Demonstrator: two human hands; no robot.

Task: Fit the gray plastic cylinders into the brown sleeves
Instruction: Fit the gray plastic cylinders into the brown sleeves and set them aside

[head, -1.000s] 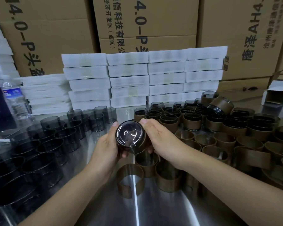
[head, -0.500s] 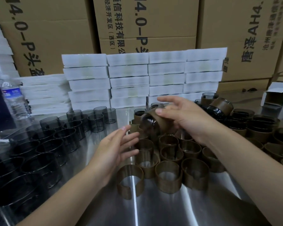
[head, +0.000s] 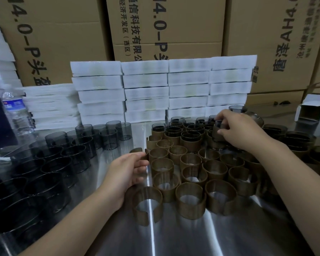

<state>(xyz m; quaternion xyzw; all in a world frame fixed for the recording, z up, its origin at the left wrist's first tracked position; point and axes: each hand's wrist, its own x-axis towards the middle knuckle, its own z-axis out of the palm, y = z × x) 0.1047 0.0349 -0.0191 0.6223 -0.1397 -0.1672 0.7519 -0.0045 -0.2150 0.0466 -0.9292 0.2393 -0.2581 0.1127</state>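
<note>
Gray cylinders [head: 109, 139] stand upright at ten o'clock from the nearer left hand [head: 126, 172], which pinches an empty brown sleeve [head: 137, 150]. The right hand [head: 236, 130], at one o'clock, grips a sleeved cylinder [head: 215, 134].

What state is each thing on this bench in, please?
Left hand, pinching a sleeve.
Right hand, gripping a sleeved cylinder.
Empty sleeves, upright, unfilled.
Bare cylinders, upright, unsleeved.
Finished cylinders, upright, sleeved.
Bottle, upright.
White box, open.
</note>
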